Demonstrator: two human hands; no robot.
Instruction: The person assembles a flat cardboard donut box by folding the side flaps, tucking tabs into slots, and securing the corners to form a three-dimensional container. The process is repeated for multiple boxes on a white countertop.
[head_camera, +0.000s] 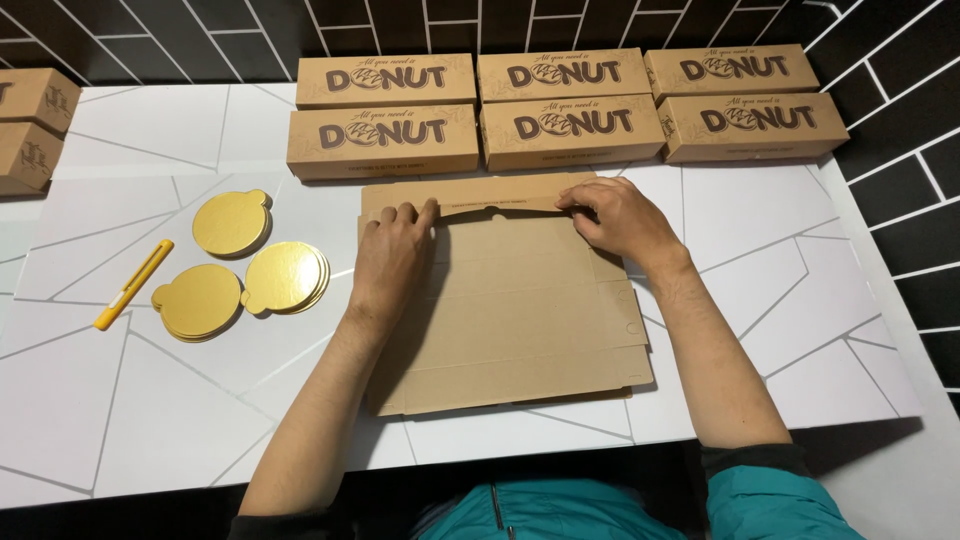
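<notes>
Both hands on one flat brown cardboard box blank (520, 320) mid-table (150, 420): left hand (392, 255) and right hand (622, 218) fingers pinch its far flap. Six closed brown printed boxes (570, 130) line the back, two more (30, 125) far left; three gold round card stacks (232, 223), one yellow cutter (133, 284).

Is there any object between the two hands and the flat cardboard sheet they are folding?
Nothing visible does. The left hand and the right hand already rest directly on the far flap of the flat cardboard sheet. The gold discs and the yellow cutter lie apart, to the left.
</notes>
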